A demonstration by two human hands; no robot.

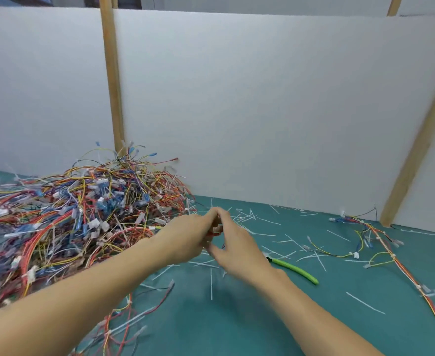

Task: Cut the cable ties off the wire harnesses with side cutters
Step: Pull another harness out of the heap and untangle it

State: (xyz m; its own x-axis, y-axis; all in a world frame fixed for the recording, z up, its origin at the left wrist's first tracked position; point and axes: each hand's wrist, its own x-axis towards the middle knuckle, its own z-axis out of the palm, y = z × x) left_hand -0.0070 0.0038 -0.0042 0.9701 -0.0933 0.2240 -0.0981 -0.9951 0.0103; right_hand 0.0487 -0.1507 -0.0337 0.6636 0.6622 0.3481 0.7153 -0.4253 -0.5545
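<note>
My left hand point(189, 236) and my right hand point(238, 249) meet fingertip to fingertip above the green mat point(237, 317). Between them they pinch a short stretch of red-orange wire harness point(215, 230), mostly hidden by the fingers and blurred. The green-handled side cutters point(297, 271) show on the mat just right of my right wrist, head end hidden behind the hand. I cannot tell whether the hand touches them. A big tangled pile of wire harnesses point(77, 217) with white ties and blue and white connectors fills the left.
Cut white cable-tie pieces point(252, 218) are strewn over the mat. A long red-yellow harness point(401, 268) lies at the right, running to the lower right corner. White foam panels point(262, 111) with wooden posts point(112, 80) wall off the back.
</note>
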